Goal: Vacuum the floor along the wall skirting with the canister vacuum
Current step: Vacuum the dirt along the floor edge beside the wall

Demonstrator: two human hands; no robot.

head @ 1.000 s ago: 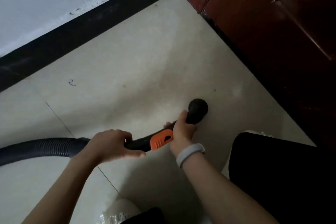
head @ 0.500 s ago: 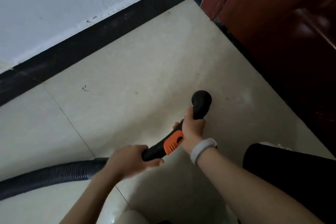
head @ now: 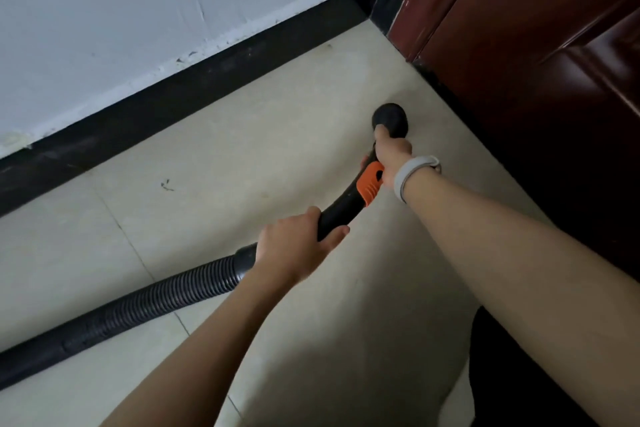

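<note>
Vacuum handle [head: 341, 210] — both hands' fingers grasping it | beige tile floor [head: 221, 156] | black skirting [head: 180, 94] — white wall [head: 121, 10]

The vacuum handle tube [head: 341, 208] is black, curved and rigid, with an orange slider [head: 370, 188] on its upper side. It ends in a round black nozzle [head: 390, 118] that sits on the cream tiled floor [head: 242, 149], near the base of the dark red door and well apart from the black skirting [head: 194, 94] that runs along the foot of the white wall. A black ribbed hose [head: 138, 305] joins the rear end of the tube through a smooth collar and trails over the floor toward the lower left edge of view. The canister body is out of view.
</note>
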